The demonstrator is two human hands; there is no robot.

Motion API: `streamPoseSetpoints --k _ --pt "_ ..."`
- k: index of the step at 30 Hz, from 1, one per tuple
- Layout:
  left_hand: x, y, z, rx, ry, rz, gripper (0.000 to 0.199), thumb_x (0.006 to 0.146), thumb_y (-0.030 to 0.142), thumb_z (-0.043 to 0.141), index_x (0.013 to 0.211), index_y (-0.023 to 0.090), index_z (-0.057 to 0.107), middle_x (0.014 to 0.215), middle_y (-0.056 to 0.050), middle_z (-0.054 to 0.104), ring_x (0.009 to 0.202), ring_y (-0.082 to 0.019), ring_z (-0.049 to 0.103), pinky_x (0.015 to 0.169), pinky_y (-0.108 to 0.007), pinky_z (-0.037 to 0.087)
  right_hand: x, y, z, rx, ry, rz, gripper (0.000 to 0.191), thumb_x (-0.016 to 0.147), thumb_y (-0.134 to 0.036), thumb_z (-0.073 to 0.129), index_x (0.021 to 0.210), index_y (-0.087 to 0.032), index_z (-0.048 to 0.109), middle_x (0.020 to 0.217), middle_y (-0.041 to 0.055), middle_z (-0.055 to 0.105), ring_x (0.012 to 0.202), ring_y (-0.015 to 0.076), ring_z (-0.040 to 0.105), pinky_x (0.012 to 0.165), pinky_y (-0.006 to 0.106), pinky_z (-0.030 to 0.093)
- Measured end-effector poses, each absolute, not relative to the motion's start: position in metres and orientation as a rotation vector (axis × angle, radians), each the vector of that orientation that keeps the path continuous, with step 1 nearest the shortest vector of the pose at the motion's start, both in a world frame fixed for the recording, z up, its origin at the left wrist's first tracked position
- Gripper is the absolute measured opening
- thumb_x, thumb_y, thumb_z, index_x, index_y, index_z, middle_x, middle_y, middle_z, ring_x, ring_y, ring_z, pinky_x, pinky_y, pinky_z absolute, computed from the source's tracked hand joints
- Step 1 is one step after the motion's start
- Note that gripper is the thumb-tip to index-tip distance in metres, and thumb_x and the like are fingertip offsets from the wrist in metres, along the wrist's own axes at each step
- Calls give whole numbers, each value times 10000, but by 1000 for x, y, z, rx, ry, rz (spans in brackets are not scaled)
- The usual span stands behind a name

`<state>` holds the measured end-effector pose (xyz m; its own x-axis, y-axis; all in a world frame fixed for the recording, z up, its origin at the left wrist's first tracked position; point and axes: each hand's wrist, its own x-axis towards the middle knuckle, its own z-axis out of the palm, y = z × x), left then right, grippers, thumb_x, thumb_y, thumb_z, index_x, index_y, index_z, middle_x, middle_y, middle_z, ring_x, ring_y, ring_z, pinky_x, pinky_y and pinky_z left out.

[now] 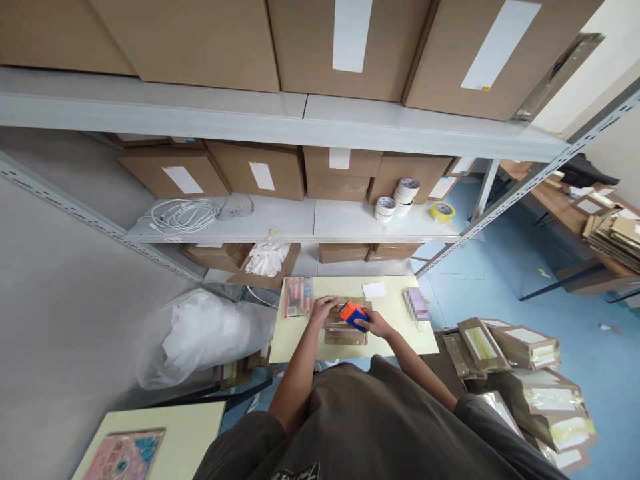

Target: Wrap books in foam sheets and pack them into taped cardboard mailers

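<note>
On a pale yellow table (293,340) lies a flat brown cardboard package (346,338) with shiny tape on it. My right hand (374,323) is wrapped round an orange and blue tool (354,315) above the package's right part. At the package's upper left edge is my left hand (324,311), its fingers pressed together near the tool's orange end; what they hold, if anything, is too small to tell. A picture sheet with a flag pattern (299,297) lies left of the package. To the right are a white paper (374,289) and a purple-white item (416,304).
Metal shelves (280,217) with boxes, tape rolls (385,208) and a white cable (185,215) stand ahead. A plastic bag (205,331) of white material is at the left. Taped packages (545,400) are piled on the right. Another table (193,427) stands at lower left.
</note>
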<state>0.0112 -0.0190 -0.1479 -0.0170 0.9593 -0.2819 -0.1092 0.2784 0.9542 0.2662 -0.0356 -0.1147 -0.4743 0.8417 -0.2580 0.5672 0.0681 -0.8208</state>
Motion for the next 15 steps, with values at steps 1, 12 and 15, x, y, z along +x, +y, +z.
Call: streamPoseSetpoints --k 1,12,15 --pt "12 -21 -147 935 1317 1099 466 727 616 812 788 155 783 797 -90 768 802 -223 693 783 -326 549 266 -34 -113 -1445 -2080 1341 548 928 -695 615 1112 -190 721 937 51 756 831 230 673 762 314 514" --pt "3 -47 -178 697 1757 1274 417 792 606 698 718 198 740 725 -58 738 782 -207 679 758 -298 530 300 -11 -92 -1587 -2165 1331 492 850 -682 694 781 -195 689 699 2 677 645 161 581 608 256 407" --pt "4 -49 -186 566 1834 1292 410 823 578 663 683 195 703 689 -62 718 768 -211 675 724 -305 522 301 -5 -89 -1623 -2192 1316 467 826 -659 725 777 -195 693 698 8 683 641 157 577 604 251 397"
